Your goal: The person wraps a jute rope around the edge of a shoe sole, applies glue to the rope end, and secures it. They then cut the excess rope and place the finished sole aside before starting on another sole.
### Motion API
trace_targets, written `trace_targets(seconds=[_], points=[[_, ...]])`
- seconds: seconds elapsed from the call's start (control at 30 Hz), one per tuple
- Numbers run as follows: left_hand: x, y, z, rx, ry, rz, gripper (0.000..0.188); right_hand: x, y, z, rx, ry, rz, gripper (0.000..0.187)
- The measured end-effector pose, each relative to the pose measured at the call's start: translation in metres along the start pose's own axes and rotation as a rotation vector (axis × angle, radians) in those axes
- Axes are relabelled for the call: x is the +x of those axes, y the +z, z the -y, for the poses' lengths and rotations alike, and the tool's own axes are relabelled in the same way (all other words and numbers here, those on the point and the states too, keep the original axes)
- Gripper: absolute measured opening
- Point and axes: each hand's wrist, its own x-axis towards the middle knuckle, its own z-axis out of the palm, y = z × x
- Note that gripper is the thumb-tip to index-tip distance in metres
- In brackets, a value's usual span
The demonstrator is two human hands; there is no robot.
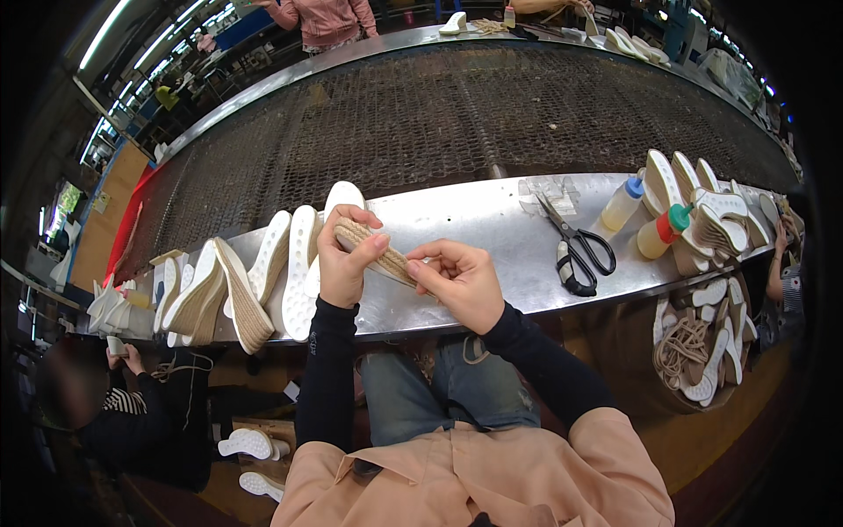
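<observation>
My left hand (341,272) is wrapped round a wedge shoe sole (389,262) with tan braided rope along its side, holding it tilted above the metal ledge. At the sole's right end, my right hand (464,281) has its thumb and fingers pinched on the rope edge. What lies under those fingertips is hidden. Just beyond and left of my left hand, white soles (299,272) lean on the ledge, some with rope-covered wedges (243,294). Black-handled scissors (575,246) lie to the right of my right hand.
Right of the scissors stand a blue-capped bottle (621,206) and a green-capped bottle (665,233), before stacked soles (716,224). A container (650,351) of soles and rope sits lower right. Beyond the metal ledge (474,206) runs a dark mesh conveyor (421,123). Other people work nearby.
</observation>
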Motion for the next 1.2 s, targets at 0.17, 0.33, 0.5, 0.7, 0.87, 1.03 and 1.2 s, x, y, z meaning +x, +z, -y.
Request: trace_targets(seconds=[0.17,0.33,0.5,0.7,0.87,1.03,1.2], points=[[-0.002,0.000,0.001,0.024,0.003,-0.010,0.035,0.000,0.002,-0.004,-0.041,-0.036,-0.020,0.015],[-0.010,0.002,0.001,0.091,0.049,0.021,0.063,-0.003,0.002,-0.005,-0.135,-0.113,-0.033,0.012],[-0.016,0.000,0.008,0.069,0.088,0.004,0.082,0.000,0.000,-0.005,-0.082,0.009,0.018,0.012],[-0.022,-0.005,0.021,-0.076,0.001,-0.104,0.082,0.003,-0.022,-0.001,-0.153,0.119,0.183,0.015],[-0.030,0.000,0.038,-0.078,-0.001,-0.220,0.076,0.008,-0.020,-0.016,-0.260,0.034,0.114,0.013],[-0.037,0.000,0.048,-0.043,0.003,-0.227,0.072,0.006,-0.019,-0.027,-0.226,0.031,0.092,0.011],[-0.040,-0.002,0.048,0.051,0.018,-0.167,0.078,0.005,-0.018,-0.029,-0.231,0.014,0.105,0.009]])
